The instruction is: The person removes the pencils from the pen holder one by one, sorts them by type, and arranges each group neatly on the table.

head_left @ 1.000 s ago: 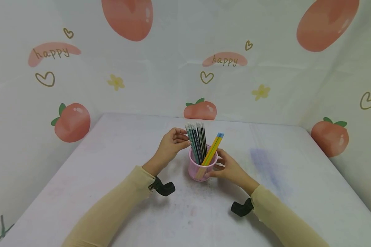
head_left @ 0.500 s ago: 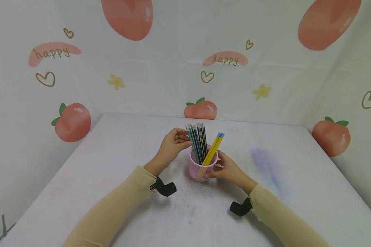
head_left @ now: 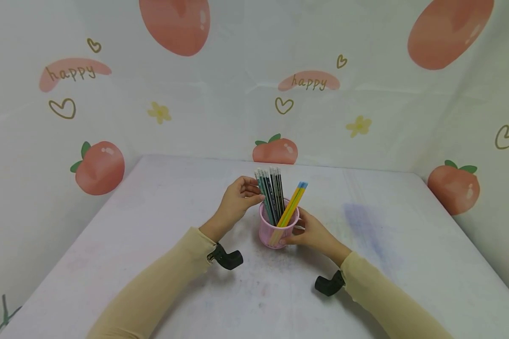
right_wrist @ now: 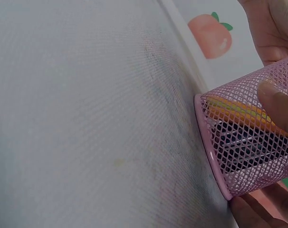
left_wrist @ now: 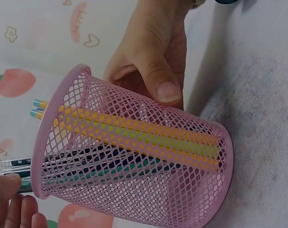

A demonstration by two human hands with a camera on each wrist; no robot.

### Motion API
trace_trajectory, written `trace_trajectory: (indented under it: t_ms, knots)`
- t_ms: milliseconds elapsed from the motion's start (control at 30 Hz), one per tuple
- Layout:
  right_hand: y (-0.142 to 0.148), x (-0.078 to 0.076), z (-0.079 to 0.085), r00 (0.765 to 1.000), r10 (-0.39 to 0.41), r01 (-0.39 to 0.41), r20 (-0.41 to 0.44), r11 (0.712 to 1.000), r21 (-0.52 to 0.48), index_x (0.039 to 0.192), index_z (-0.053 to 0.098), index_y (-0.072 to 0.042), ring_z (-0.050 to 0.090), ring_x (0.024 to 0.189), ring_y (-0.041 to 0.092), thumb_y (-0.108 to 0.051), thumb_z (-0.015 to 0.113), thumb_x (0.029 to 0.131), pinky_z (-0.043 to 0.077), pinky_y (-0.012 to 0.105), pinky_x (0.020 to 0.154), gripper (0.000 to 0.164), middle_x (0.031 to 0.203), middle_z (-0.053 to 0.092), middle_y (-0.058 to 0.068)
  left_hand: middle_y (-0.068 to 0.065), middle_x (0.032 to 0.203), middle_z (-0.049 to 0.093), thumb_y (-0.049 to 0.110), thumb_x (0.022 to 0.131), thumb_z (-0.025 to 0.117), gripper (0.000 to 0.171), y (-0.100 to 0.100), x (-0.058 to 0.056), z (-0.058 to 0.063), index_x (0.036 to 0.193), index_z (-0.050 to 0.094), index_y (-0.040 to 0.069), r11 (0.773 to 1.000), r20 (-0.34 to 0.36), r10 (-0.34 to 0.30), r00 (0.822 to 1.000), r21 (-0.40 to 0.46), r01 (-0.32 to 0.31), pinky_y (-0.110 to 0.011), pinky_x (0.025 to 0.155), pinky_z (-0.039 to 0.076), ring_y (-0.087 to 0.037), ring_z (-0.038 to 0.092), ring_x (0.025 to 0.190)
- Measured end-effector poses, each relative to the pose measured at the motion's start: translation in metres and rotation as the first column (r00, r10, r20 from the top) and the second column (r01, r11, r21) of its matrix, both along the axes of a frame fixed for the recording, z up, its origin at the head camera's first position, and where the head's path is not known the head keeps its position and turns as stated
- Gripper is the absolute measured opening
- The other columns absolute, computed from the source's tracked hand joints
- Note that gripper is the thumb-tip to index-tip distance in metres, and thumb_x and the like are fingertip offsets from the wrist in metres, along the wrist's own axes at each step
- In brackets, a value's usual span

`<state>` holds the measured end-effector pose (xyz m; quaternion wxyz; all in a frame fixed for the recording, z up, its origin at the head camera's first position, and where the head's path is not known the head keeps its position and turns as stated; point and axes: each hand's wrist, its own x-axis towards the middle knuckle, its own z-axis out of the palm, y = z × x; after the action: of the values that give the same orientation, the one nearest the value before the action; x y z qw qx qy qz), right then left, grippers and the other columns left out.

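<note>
A pink mesh pencil cup [head_left: 267, 238] stands on the white table. My right hand [head_left: 320, 233] holds it from the right; in the right wrist view its thumb [right_wrist: 279, 107] lies on the mesh and its fingers reach round the opposite side. In the cup, several dark and teal pencils [head_left: 271, 195] lean left, and yellow pencils [head_left: 290, 205] with blue ends lean right. My left hand [head_left: 233, 200] is at the upper left of the cup, pinching a teal pencil [left_wrist: 26, 184] above the rim between thumb and curled fingers. The fingertips are partly behind the pencils.
The white table [head_left: 186, 188] extends around the cup, with a bluish stain [head_left: 365, 230] to the right. A white backdrop [head_left: 220, 94] printed with peaches and hearts rises behind it. Black wrist cameras [head_left: 226, 258] hang by both sleeves.
My left hand has shifted slightly right, its thumb closer over the teal pencils. My right thumb has slid a little left along the cup. The cup and pencils stay almost in place.
</note>
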<state>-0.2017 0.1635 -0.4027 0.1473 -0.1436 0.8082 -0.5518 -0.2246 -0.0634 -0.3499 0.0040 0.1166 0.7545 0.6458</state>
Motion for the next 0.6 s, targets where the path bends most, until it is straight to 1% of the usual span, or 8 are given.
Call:
trace_trajectory:
  t_ms: [133, 267, 467, 600]
  knots:
    - [0.0002, -0.0001, 0.0004, 1.000, 0.017, -0.017, -0.012, 1.000, -0.003, 0.152, 0.029, -0.013, 0.047, 0.130, 0.037, -0.017, 0.084, 0.075, 0.044, 0.045, 0.104, 0.094, 0.148, 0.043, 0.012, -0.020, 0.107, 0.062, 0.000, 0.086, 0.069, 0.036, 0.0010, -0.0003, -0.0013, 0.118, 0.053, -0.002, 1.000, -0.001, 0.004, 1.000, -0.005, -0.004, -0.027, 0.085, 0.055, -0.020, 0.062, 0.092]
    - [0.0007, -0.0008, 0.0000, 0.999, 0.039, -0.039, -0.027, 0.999, -0.015, 0.152, 0.029, -0.013, 0.046, 0.131, 0.037, -0.015, 0.084, 0.075, 0.043, 0.045, 0.105, 0.094, 0.148, 0.043, 0.012, -0.019, 0.106, 0.062, -0.001, 0.085, 0.069, 0.036, 0.0018, 0.0000, -0.0012, 0.117, 0.053, -0.002, 1.000, -0.002, 0.009, 1.000, 0.001, -0.009, -0.026, 0.084, 0.056, -0.019, 0.062, 0.090]
    - [0.0017, -0.0026, -0.0038, 0.999, 0.041, -0.041, -0.017, 0.999, 0.020, 0.151, 0.030, -0.014, 0.045, 0.132, 0.035, -0.016, 0.084, 0.075, 0.040, 0.048, 0.108, 0.094, 0.148, 0.044, 0.012, -0.019, 0.105, 0.062, -0.001, 0.085, 0.069, 0.036, 0.0029, 0.0002, -0.0017, 0.117, 0.053, -0.002, 1.000, 0.011, 0.020, 1.000, 0.003, -0.020, -0.026, 0.084, 0.056, -0.021, 0.062, 0.090]
    - [0.0021, -0.0031, -0.0051, 0.999, 0.049, -0.048, -0.020, 0.998, 0.030, 0.150, 0.031, -0.012, 0.045, 0.132, 0.035, -0.016, 0.084, 0.075, 0.040, 0.048, 0.108, 0.092, 0.146, 0.045, 0.013, -0.018, 0.106, 0.062, -0.001, 0.086, 0.069, 0.036, 0.0031, -0.0003, -0.0032, 0.118, 0.053, -0.001, 1.000, 0.019, 0.017, 1.000, -0.001, -0.017, -0.027, 0.084, 0.056, -0.020, 0.062, 0.090]
